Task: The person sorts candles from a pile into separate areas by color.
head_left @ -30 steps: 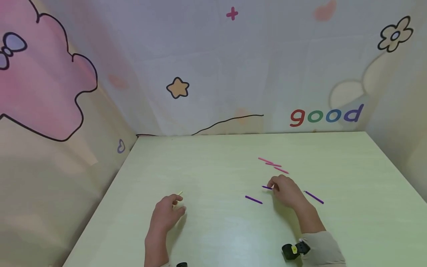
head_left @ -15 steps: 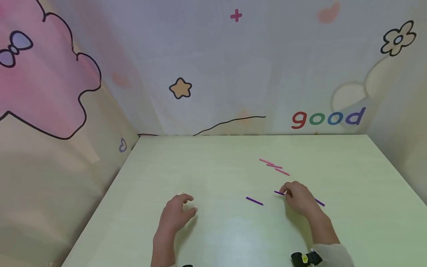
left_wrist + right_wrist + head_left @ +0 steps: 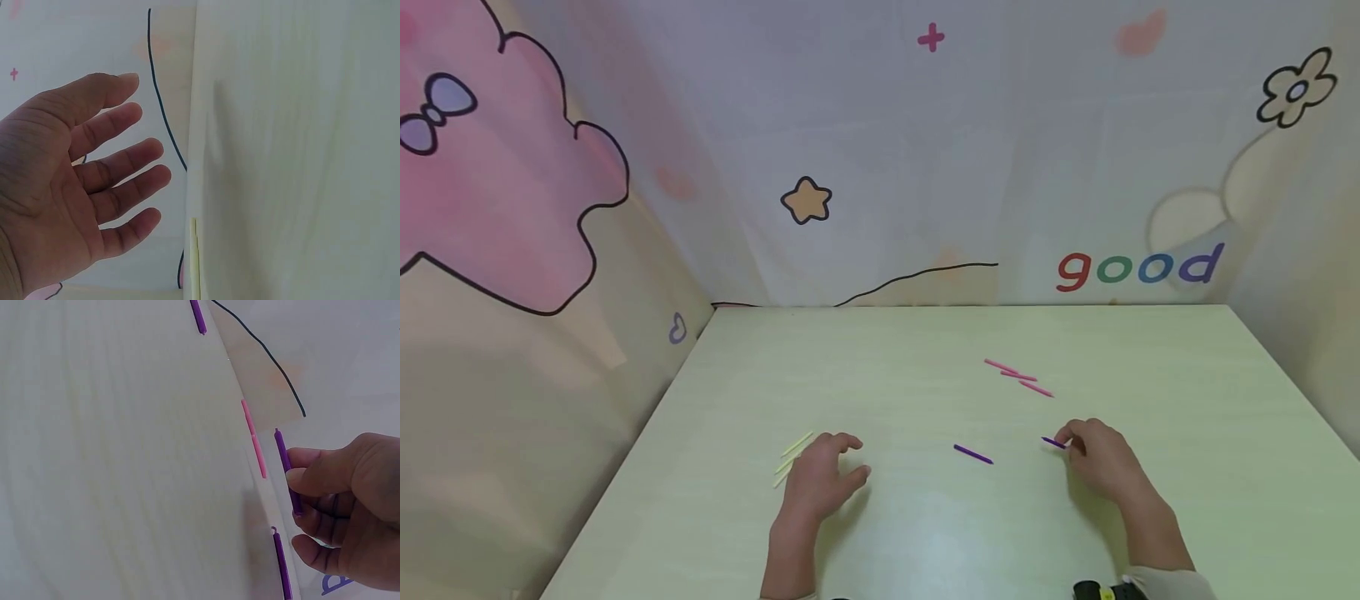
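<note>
My right hand (image 3: 1105, 458) pinches a thin purple candle (image 3: 1053, 442) between thumb and fingers, held above the table. A wick-like tip shows on this candle (image 3: 283, 453) in the right wrist view. Another purple candle (image 3: 973, 454) lies to the left of that hand. A further purple candle (image 3: 283, 565) lies below the hand in the right wrist view; the hand hides it in the head view. My left hand (image 3: 818, 479) hovers with spread, relaxed fingers and holds nothing. Several pale yellow candles (image 3: 796, 444) lie beside it, partly covered by it.
Three pink candles (image 3: 1018, 376) lie close together farther back on the pale table (image 3: 887, 358). A printed fabric backdrop (image 3: 887, 167) rises behind the table and along its sides.
My right hand has moved right and nearer to me, carrying the purple candle. My left hand has shifted right, uncovering more of the yellow candles. The head view has shifted slightly.
</note>
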A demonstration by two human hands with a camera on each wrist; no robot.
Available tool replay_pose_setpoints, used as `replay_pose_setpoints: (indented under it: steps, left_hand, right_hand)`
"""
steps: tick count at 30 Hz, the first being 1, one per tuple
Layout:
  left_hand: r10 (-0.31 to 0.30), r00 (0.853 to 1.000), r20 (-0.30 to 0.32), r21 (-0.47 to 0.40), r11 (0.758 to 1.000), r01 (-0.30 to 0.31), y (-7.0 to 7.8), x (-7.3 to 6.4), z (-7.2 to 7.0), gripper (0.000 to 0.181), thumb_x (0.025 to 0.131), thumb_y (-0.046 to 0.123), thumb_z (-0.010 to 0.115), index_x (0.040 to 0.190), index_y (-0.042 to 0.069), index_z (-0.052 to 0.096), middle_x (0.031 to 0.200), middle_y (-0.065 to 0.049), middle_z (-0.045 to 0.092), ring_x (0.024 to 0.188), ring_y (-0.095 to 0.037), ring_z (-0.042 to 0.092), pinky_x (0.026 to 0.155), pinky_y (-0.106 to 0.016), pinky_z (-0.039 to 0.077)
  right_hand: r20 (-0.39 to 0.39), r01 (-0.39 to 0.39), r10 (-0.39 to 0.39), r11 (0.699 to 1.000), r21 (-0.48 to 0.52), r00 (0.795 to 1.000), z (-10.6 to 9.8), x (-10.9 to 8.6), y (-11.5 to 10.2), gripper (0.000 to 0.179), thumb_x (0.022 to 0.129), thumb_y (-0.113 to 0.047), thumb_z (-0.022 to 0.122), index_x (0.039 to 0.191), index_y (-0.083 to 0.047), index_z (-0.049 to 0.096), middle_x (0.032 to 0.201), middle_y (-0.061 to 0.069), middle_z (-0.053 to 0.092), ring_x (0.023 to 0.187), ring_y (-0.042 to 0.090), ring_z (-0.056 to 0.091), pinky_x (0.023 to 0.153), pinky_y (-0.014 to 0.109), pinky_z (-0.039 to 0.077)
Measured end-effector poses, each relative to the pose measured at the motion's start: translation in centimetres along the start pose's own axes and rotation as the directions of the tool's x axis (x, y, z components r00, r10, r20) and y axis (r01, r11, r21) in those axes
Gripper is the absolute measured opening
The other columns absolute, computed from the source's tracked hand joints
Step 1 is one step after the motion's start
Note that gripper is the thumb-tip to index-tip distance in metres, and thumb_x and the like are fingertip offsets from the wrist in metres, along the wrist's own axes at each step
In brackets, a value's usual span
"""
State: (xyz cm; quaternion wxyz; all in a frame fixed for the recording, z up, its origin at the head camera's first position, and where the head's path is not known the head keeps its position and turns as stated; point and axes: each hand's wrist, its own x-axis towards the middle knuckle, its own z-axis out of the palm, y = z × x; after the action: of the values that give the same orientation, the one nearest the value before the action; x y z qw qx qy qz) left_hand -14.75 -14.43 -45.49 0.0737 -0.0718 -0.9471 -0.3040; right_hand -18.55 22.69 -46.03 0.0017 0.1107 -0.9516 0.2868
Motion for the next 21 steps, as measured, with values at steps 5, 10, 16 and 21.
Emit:
replay_pose_setpoints:
  steps: [5,10,16,21]
  left_hand:
    - [0.009,1.000,0.017,0.031,0.999,-0.009,0.9,0.3,0.6,0.028,0.077,0.025,0.071,0.102,0.014,0.066,0.099,-0.006,0.061,0.087,-0.023,0.058,0.068,-0.037,0.043]
    - [0.026,0.999,0.046,0.032,0.999,-0.027,1.6,0.5,1.8,0.028,0.076,0.026,0.071,0.102,0.015,0.067,0.099,-0.004,0.061,0.085,-0.023,0.060,0.071,-0.042,0.043]
    - [0.053,0.996,0.072,0.029,0.998,-0.055,2.6,0.9,2.6,0.027,0.077,0.026,0.071,0.102,0.016,0.067,0.100,-0.005,0.062,0.085,-0.024,0.060,0.072,-0.044,0.043]
    - [0.064,0.994,0.094,0.012,0.998,-0.066,3.4,1.4,2.7,0.028,0.078,0.026,0.070,0.104,0.015,0.067,0.103,-0.005,0.061,0.089,-0.026,0.059,0.068,-0.040,0.045]
  right_hand:
    - [-0.016,-0.010,0.010,1.000,0.005,1.000,-0.5,-0.3,0.5,0.015,0.080,0.009,0.056,0.089,0.000,0.064,0.073,0.003,0.047,0.068,0.020,0.043,0.061,0.035,0.038]
    - [-0.008,-0.036,0.036,0.999,0.001,0.999,-1.1,-0.7,1.0,0.016,0.081,0.009,0.054,0.089,-0.001,0.064,0.076,0.005,0.049,0.070,0.022,0.044,0.063,0.037,0.039]
    - [-0.009,-0.085,0.085,0.996,-0.006,0.996,-1.9,-1.2,1.7,0.016,0.082,0.009,0.053,0.091,0.000,0.064,0.079,0.007,0.052,0.073,0.025,0.046,0.066,0.041,0.040]
    - [-0.017,-0.121,0.121,0.993,0.002,0.993,-2.4,-1.4,2.5,0.017,0.082,0.009,0.052,0.093,0.002,0.063,0.082,0.010,0.054,0.075,0.026,0.047,0.067,0.042,0.041]
